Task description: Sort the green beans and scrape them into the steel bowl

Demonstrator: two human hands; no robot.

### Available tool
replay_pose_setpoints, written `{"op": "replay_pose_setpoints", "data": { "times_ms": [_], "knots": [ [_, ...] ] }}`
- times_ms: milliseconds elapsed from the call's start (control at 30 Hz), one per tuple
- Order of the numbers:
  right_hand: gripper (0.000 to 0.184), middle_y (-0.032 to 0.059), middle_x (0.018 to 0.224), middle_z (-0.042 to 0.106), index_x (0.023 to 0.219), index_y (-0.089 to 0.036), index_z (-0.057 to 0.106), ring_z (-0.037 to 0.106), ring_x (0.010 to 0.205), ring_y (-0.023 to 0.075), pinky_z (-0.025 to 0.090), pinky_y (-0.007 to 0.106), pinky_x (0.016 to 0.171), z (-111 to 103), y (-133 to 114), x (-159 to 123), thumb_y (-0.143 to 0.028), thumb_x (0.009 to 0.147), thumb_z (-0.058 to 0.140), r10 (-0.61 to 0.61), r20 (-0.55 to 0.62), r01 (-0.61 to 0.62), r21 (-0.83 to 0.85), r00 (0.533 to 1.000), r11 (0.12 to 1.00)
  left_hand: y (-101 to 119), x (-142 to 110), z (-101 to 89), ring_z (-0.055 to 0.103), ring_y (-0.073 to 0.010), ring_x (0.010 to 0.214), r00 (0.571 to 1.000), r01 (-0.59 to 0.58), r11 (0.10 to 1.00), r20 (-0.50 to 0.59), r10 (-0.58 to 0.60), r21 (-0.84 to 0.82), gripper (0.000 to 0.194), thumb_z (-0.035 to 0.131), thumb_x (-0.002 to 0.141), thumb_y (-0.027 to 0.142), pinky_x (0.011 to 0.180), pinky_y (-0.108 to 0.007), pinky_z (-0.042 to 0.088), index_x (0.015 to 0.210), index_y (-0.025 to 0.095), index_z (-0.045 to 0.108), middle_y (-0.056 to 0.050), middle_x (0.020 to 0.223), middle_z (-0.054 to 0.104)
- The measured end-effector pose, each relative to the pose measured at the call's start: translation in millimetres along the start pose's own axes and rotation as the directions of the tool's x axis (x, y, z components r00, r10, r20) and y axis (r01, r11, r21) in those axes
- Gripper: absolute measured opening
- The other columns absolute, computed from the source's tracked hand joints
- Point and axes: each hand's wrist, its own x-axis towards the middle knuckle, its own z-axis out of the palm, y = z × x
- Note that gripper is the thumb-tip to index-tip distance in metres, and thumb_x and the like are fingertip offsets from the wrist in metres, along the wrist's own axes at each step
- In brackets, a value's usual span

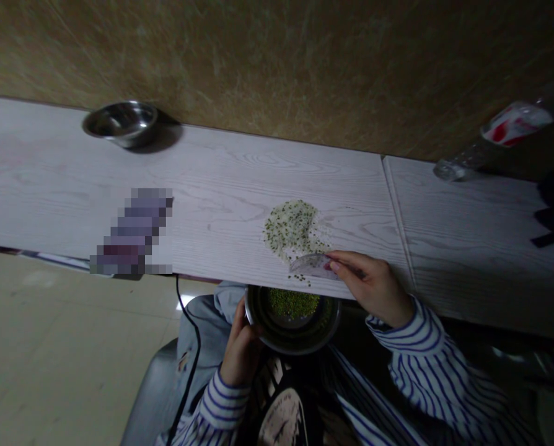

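My left hand (243,353) grips the left rim of a steel bowl (292,348), which sits just below the table's front edge, over my lap. Green beans (293,303), like mung beans, cover part of the bowl's bottom. Between the thumb and fingers of my right hand (374,282) is a clear plastic piece with a curved edge (309,265), held low at the tabletop. Just beyond it lies a pile of white rice mixed with green beans (290,228). A few loose beans (301,280) rest between the plastic piece and the table edge.
A second steel bowl (123,127) stands at the back left against the wall (258,68). A pixelated, phone-like object (135,232) lies on the white wood-grain table (216,167), near a black cable (194,334). A clear bottle (495,139) is at the back right, beyond the table seam.
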Motion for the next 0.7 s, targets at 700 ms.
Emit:
{"op": "replay_pose_setpoints", "data": {
  "times_ms": [700],
  "knots": [
    [0.029,0.0091,0.103,0.08,0.11,-0.018,0.076,0.076,0.093,0.0234,0.061,0.036,0.087,3,5,17,-0.03,0.091,0.059,0.062,-0.109,-0.06,0.025,0.992,0.998,6,-1,5.0,0.057,-0.0328,0.125,1.0,0.007,1.0,-0.022,-0.007,0.014,0.051,0.072,0.063,0.019,0.104,-0.043,0.044,0.114,0.027,0.073,-0.004,0.111,0.074]
  ]
}}
